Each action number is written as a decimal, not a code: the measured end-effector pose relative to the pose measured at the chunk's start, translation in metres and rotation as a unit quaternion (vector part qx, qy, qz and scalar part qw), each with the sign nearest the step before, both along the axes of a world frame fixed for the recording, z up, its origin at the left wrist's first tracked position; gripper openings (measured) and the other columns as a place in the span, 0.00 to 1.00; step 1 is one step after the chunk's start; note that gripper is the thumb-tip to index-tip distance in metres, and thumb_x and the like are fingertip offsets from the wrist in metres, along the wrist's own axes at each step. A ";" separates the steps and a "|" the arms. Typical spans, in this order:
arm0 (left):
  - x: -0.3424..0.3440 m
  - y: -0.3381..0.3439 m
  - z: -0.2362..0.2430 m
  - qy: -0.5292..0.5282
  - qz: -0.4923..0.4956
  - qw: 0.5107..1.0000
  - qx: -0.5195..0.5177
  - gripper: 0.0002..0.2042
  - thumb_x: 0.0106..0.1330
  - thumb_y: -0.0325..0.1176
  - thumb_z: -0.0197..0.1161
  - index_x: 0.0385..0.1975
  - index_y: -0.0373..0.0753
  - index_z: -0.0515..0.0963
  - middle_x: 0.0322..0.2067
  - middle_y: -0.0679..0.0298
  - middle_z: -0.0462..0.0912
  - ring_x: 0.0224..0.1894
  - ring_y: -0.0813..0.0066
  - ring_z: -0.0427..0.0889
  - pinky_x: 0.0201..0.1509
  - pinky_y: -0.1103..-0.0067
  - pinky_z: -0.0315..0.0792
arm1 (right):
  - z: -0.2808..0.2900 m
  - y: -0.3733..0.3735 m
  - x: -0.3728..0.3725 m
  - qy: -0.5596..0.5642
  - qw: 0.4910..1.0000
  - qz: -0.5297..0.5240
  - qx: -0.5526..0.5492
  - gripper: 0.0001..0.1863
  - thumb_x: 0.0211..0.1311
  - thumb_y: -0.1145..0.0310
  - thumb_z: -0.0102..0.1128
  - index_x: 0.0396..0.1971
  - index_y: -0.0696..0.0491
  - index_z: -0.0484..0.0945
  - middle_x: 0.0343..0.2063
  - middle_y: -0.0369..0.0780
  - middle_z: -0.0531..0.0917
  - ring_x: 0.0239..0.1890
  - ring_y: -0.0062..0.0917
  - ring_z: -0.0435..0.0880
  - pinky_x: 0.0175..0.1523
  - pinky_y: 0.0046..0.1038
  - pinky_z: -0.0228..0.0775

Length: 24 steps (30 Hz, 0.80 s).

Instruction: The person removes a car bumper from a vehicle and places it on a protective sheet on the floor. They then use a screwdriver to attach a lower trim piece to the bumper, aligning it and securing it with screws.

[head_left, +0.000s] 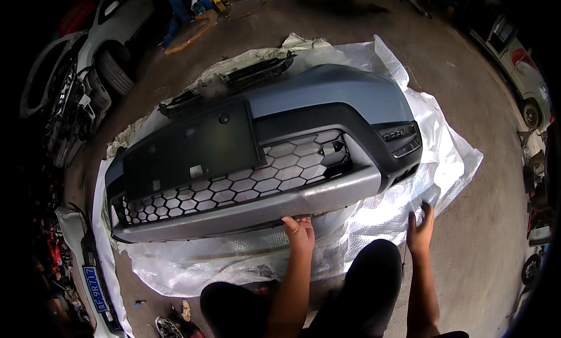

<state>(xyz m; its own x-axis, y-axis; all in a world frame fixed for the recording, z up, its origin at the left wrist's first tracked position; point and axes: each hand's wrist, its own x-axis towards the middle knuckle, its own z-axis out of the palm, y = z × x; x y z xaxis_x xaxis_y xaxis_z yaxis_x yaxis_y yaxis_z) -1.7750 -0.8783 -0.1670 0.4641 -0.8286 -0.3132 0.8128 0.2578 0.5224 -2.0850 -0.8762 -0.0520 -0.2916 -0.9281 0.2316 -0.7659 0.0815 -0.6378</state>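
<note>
A blue-grey car bumper (350, 83) with black trim and a silver lower lip lies before me on bubble wrap (447, 157). A honeycomb grille (286, 165) fills its middle, partly covered by a flat dark panel (193, 148). At the near lower edge of the lip, my left hand (300, 231) grips the bumper, its fingers curled at the rim and partly hidden. Off the bumper's near right corner, my right hand (421, 231) is held with thumb and fingers apart, nothing in it, over the edge of the wrap.
Behind the bumper lies a black slatted part (257, 73). Another bumper with a blue plate (87, 268) rests at the left. A partly stripped car (108, 40) stands far left, a light vehicle (514, 63) far right. A blue lift post (175, 4) rises at the back.
</note>
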 end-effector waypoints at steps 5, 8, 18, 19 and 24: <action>-0.016 -0.011 0.012 -0.011 -0.002 1.000 -0.007 0.31 0.45 0.68 0.66 0.37 0.46 0.75 0.28 0.80 0.73 0.30 0.86 0.68 0.38 0.84 0.66 | 0.125 -0.149 0.126 -0.041 0.964 0.195 -0.176 0.26 0.66 0.64 0.56 0.60 0.61 0.64 0.55 0.53 0.71 0.60 0.46 0.68 0.66 0.39 0.56; -0.035 -0.012 0.006 0.032 0.004 0.999 0.017 0.34 0.44 0.68 0.66 0.40 0.45 0.75 0.30 0.78 0.75 0.31 0.87 0.70 0.37 0.84 0.67 | 0.084 -0.173 0.138 0.012 0.982 0.178 -0.065 0.31 0.65 0.55 0.55 0.60 0.62 0.63 0.57 0.54 0.68 0.62 0.48 0.65 0.67 0.41 0.54; -0.056 0.016 -0.022 -0.064 0.005 0.985 0.161 0.26 0.58 0.56 0.60 0.47 0.40 0.71 0.39 0.67 0.76 0.40 0.78 0.75 0.47 0.80 0.71 | 0.057 -0.176 0.160 -0.023 0.962 0.273 -0.015 0.45 0.65 0.45 0.48 0.67 0.66 0.48 0.65 0.54 0.58 0.70 0.42 0.55 0.73 0.38 0.41; -0.055 0.015 -0.021 -0.069 0.002 0.984 0.165 0.27 0.59 0.56 0.59 0.47 0.40 0.71 0.39 0.67 0.76 0.40 0.78 0.74 0.47 0.80 0.71 | 0.054 -0.177 0.162 -0.050 0.961 0.272 -0.010 0.46 0.64 0.43 0.48 0.67 0.65 0.47 0.65 0.54 0.57 0.70 0.41 0.55 0.73 0.38 0.41; -0.042 0.001 -0.017 -0.077 -0.002 0.982 0.170 0.28 0.60 0.57 0.57 0.49 0.39 0.69 0.39 0.67 0.75 0.40 0.79 0.74 0.48 0.80 0.70 | 0.059 -0.180 0.171 -0.055 0.965 0.258 0.010 0.48 0.64 0.40 0.47 0.69 0.62 0.45 0.67 0.52 0.57 0.71 0.40 0.55 0.73 0.40 0.42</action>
